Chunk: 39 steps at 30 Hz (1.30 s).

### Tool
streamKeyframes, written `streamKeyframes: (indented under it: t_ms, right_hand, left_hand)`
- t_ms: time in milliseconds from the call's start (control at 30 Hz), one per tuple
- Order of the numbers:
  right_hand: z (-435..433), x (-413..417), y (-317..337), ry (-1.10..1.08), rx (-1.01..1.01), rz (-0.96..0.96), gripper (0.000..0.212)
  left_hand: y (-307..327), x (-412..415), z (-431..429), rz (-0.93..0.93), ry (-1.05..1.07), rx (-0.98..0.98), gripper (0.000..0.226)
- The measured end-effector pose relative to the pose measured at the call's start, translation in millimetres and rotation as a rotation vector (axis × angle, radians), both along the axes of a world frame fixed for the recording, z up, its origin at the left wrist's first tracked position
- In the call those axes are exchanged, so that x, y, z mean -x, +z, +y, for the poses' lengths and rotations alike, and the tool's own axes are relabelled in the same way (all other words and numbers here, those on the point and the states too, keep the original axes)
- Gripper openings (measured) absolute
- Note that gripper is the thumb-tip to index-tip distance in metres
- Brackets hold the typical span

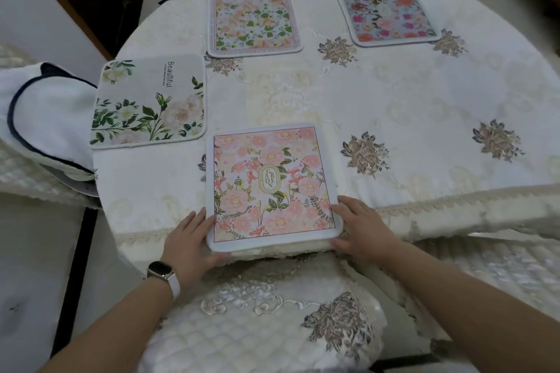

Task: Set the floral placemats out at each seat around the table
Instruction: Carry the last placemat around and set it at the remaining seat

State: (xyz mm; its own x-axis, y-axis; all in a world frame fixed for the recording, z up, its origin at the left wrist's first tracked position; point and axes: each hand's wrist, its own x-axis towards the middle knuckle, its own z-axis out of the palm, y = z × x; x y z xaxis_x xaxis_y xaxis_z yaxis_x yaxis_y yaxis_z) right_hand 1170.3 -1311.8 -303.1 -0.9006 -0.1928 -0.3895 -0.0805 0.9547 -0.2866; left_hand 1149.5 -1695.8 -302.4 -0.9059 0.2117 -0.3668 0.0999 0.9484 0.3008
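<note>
Honestly, our pink floral square placemat (pixel 272 188) sits at the near table (pixel 394 106) edge, our left hand (pixel 191 239) and right hand (pixel 360 230) spread flat against its sides. It overhangs a bit, so it might slide off. It reads "GARDEN"; the green-leaf placemat (pixel 148 103) reads "Beautiful".

Cloth-covered table (pixel 409 106) carries Garden placemat (pixel 269 188) nearest, Beautiful placemat (pixel 151 100) left, peach placemat (pixel 254 24) and rose placemat (pixel 389 13) far

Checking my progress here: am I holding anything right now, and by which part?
Nothing is gripped. The left hand and right hand rest fairly straight fingers against the near corners of the pink mat, one on each side.
</note>
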Motion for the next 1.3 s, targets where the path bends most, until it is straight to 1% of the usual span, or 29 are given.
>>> streamKeyframes:
  t_ms: [133,233,433,633,733,867,967,1100,1233,1300]
  right_hand:
    - [2,0,0,-0.02,0.02,-0.01,0.081]
    - [2,-1,2,-0.031,0.019,-0.014,0.079]
    - [0,-2,5,-0.044,0.025,-0.018,0.076]
    - [-6,-4,8,-0.046,-0.003,-0.015,0.073]
    - [-11,-4,12,-0.061,-0.016,-0.026,0.074]
    - [-18,-3,23,-0.106,-0.003,-0.031,0.071]
    - [-23,-1,32,-0.125,-0.001,0.026,0.063]
    - [-33,6,55,-0.112,0.023,0.096,0.057]
    - [-48,14,80,-0.083,0.076,0.217,0.05]
    - [-54,19,91,-0.072,0.104,0.264,0.049]
  left_hand:
    - [-2,-1,-1,0.009,0.012,-0.006,0.114]
    - [-4,-1,-2,-0.018,0.006,0.015,0.111]
    - [-8,-2,0,0.005,0.003,0.019,0.105]
    - [-2,-3,0,-0.016,0.001,0.027,0.093]
    - [8,-3,3,-0.044,-0.006,0.005,0.094]
    - [26,-4,2,-0.081,0.043,-0.055,0.099]
    - [39,-6,-1,-0.01,0.053,-0.085,0.085]
    - [61,3,-7,0.096,0.037,-0.113,0.089]
    - [81,16,-10,0.251,0.003,-0.136,0.079]
    - [88,19,-12,0.286,-0.016,-0.141,0.075]
